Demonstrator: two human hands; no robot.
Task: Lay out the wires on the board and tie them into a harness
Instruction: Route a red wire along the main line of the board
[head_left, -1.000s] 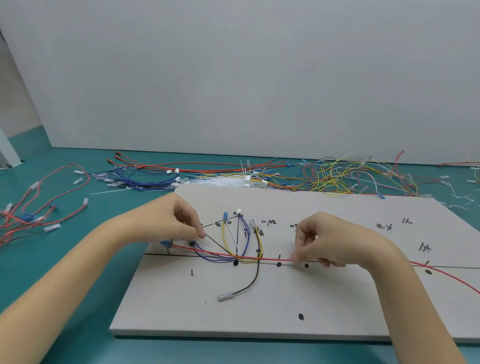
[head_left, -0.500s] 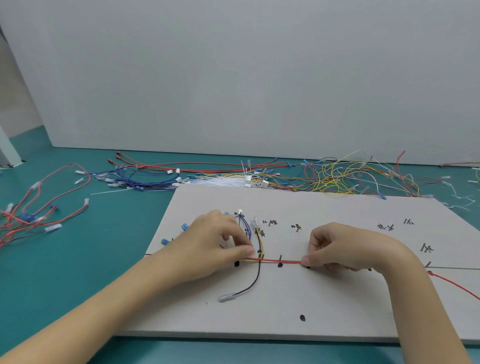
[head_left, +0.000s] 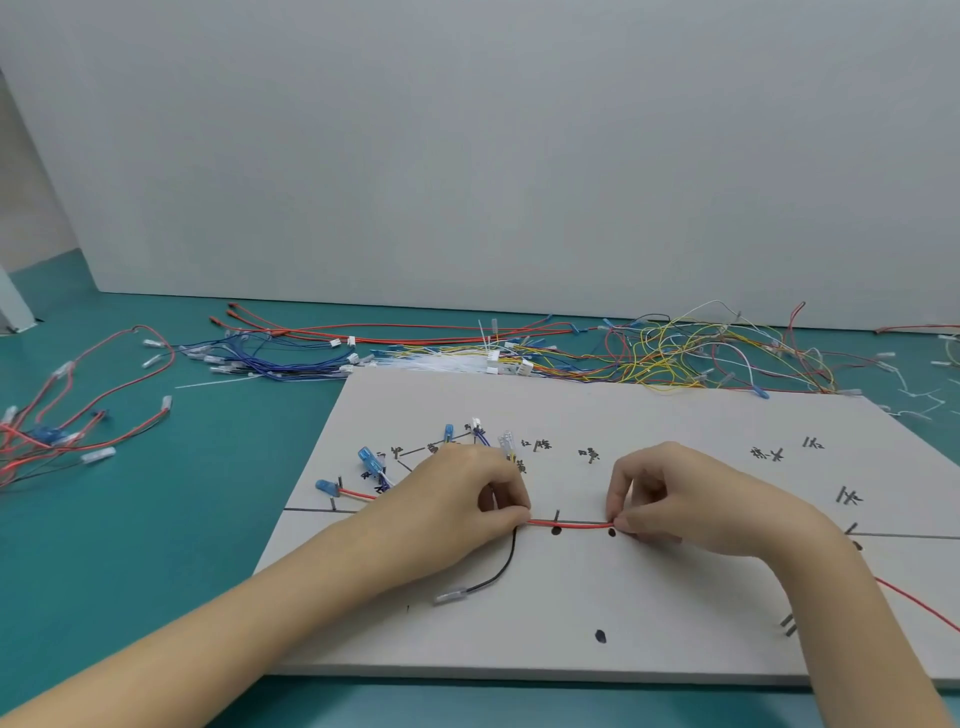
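Both grips narrow: left hand (head_left: 467, 499) and right hand (head_left: 675, 499) each pinch the red wire (head_left: 569, 524), taut between them. Probably aligning it along the board (head_left: 675, 597) line. Black wire (head_left: 498, 569) trails below left grip.

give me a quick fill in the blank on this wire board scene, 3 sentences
1. Both hands pinch the ____ wire stretched between them on the board.
2. The wire hanging below the left hand toward the near edge is ____.
3. The loose yellow wires lie on the table ____ the board's far edge, not on it.

Missing words: red; black; beyond

The right hand holds the wire's other end of that stretch.
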